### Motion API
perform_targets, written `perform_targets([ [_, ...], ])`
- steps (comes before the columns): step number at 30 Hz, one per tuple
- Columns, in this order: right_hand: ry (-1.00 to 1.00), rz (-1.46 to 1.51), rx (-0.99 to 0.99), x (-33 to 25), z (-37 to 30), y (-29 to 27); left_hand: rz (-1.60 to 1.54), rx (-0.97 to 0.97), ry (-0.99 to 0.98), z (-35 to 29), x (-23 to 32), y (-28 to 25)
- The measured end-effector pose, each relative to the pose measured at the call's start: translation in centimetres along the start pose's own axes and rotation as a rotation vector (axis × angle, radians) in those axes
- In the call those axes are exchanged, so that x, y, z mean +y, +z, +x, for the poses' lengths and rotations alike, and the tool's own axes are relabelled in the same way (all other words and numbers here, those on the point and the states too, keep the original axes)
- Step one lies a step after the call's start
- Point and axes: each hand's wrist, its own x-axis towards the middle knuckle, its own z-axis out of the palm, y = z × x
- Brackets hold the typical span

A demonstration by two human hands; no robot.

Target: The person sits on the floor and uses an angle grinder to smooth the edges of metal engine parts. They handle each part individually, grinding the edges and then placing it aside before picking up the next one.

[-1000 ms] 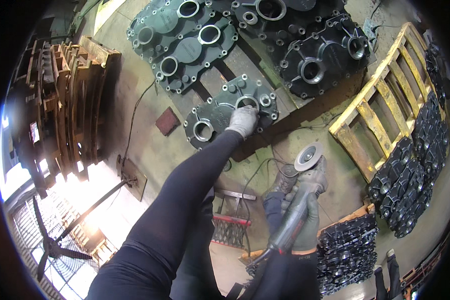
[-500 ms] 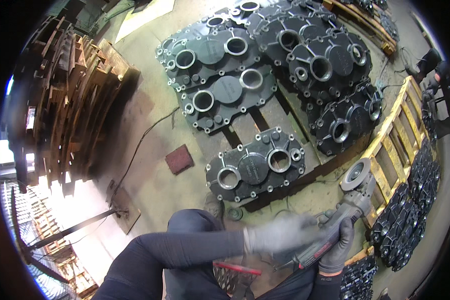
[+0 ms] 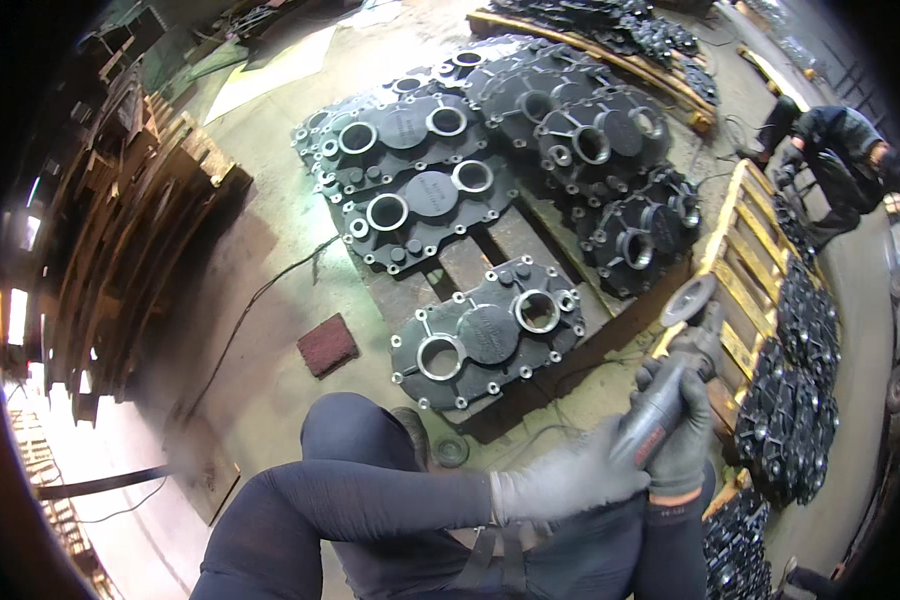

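Note:
In my right hand (image 3: 685, 440), gloved in grey, is an angle grinder (image 3: 653, 412); the fingers are wrapped round its body. The grinder tilts up and away, with its grey disc (image 3: 688, 300) at the far end. My left hand (image 3: 575, 472), also gloved, lies across the grinder's rear end, and motion smears its fingers. A dark cast metal cover (image 3: 490, 335) with two large round openings lies on the near part of a pallet, to the left of the disc, which is apart from it.
More covers (image 3: 425, 200) are stacked farther back on the wooden pallet (image 3: 470, 262). A reddish-brown abrasive pad (image 3: 327, 345) lies on the floor beside a cable (image 3: 260, 290). Wooden pallets (image 3: 135, 260) stand at left. Past a yellow pallet (image 3: 735, 280) at right, a person (image 3: 835, 165) bends over.
The grinder has turned steeper, and its disc now shows more edge-on. My left hand has moved along onto its rear end. The view has shifted, bringing the other person further in.

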Motion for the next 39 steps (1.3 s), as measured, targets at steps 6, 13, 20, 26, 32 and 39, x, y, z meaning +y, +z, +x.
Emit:
perform_targets([
  [6, -0.079, -0.063, 0.099, -0.1, -3.2, 1.9, 0.075, 0.001, 0.023, -2.9, 0.6, 2.8],
  [13, -0.073, -0.253, 0.053, -0.8, -4.9, 0.6, 0.111, 0.068, 0.038, -4.6, 0.4, 6.3],
  [20, -0.004, -0.289, -0.067, -0.6, -4.2, 0.5, -0.005, 0.066, 0.066, -3.0, -2.7, 6.8],
  [26, 0.100, -0.366, -0.101, -0.3, -1.3, 0.4, -0.199, 0.006, 0.157, -2.1, -3.0, 4.4],
  [32, 0.066, -0.828, -0.128, -2.2, 3.6, 2.9, 0.406, 0.052, 0.354, -0.4, -4.4, 1.7],
  [39, 0.148, -1.038, -0.121, -1.9, 8.5, 1.5, 0.989, -0.112, 0.334, -1.7, -3.6, -3.4],
])
